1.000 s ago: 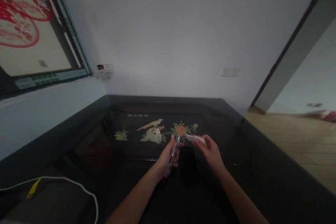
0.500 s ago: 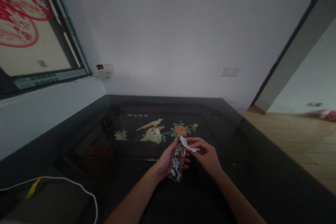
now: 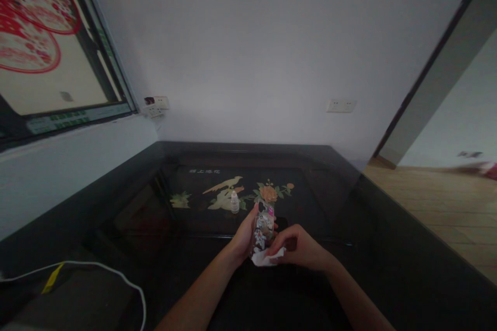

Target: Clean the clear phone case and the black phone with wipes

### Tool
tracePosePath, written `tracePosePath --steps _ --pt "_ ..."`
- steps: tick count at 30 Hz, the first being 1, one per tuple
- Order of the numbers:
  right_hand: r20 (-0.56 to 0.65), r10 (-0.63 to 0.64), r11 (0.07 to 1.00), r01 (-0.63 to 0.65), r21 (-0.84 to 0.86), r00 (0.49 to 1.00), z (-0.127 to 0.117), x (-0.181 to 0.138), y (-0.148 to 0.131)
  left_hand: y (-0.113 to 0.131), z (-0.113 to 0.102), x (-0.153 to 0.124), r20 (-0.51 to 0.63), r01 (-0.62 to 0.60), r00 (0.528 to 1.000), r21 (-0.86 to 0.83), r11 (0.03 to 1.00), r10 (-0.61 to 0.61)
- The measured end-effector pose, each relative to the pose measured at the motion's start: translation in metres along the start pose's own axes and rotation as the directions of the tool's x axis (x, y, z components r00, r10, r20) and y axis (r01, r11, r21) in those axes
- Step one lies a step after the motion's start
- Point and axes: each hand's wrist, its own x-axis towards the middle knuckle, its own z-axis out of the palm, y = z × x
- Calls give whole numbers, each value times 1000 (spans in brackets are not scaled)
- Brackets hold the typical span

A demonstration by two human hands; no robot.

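My left hand [image 3: 244, 235] grips a clear phone case [image 3: 263, 227] with a dark patterned back, held upright above the black table [image 3: 341, 269]. My right hand [image 3: 298, 248] is closed on a white wipe [image 3: 266, 258] and presses it against the lower end of the case. A small white dropper bottle [image 3: 234, 201] stands on the table just beyond my left hand, on the inlaid bird and flower picture [image 3: 233, 191].
A white cable [image 3: 97, 269] with a yellow tag runs over a dark object at the near left. Wall sockets [image 3: 155, 105] sit in the left corner and another socket [image 3: 340, 106] on the back wall. A window is at left, a doorway and wooden floor at right.
The case turned from edge-on to showing its patterned back. My right hand brought the wipe from the case's top down to its lower end.
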Motion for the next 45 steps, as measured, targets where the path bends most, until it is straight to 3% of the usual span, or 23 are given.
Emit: tracePosePath --steps 2,4,6,8,10,13,15,17,20,25,29,33,38,41,43,45 --pt "100 62 996 -67 54 993 1 -2 1 0 0 0 -5 6 1000 7 1000 -6" --pt "93 65 992 -75 104 994 1 -1 2 -1 0 0 -6 2 1000 11 1000 -2" --pt "-12 33 987 -31 155 999 -1 2 2 -2 0 0 24 -2 1000 7 1000 2" --pt "-200 -2 983 39 181 980 -6 7 4 -2 0 0 68 -2 998 7 1000 1" --pt "-447 -51 983 124 135 893 -14 13 6 -3 1 0 85 -1 996 20 1000 -1" --pt "-761 -179 976 210 -58 624 -27 18 10 -3 1 -1 61 -4 998 48 999 2" --pt "-824 -226 968 215 -131 519 -33 19 12 -4 1 -1 58 -7 998 66 998 3" --pt "-836 -256 961 224 -165 485 -36 19 12 -4 1 0 64 -4 998 92 996 -2" --pt "-800 -299 950 239 -200 520 -30 18 8 -6 0 1 72 -3 997 122 992 -6" --pt "-580 -362 932 293 -213 730 -13 17 2 -10 -4 4 60 -15 998 109 994 8" --pt "-432 -269 963 248 -105 861 -4 14 4 -13 -5 8 66 -46 997 87 995 40" --pt "-280 -156 987 159 -13 947 1 9 4 -15 -6 10 81 -58 995 67 996 52" --pt "-83 -67 998 67 -7 994 4 1 -1 -12 -8 10 -7 -103 994 101 990 105" --pt "-39 -19 1000 20 24 999 1 0 0 -10 -10 10 -57 -105 992 153 983 115" --pt "-134 -31 998 38 48 991 -3 3 2 -10 -11 11 -64 -146 985 189 971 160" --pt "-335 -74 995 91 33 939 -9 8 2 -8 -11 11 -64 -230 966 231 945 250"
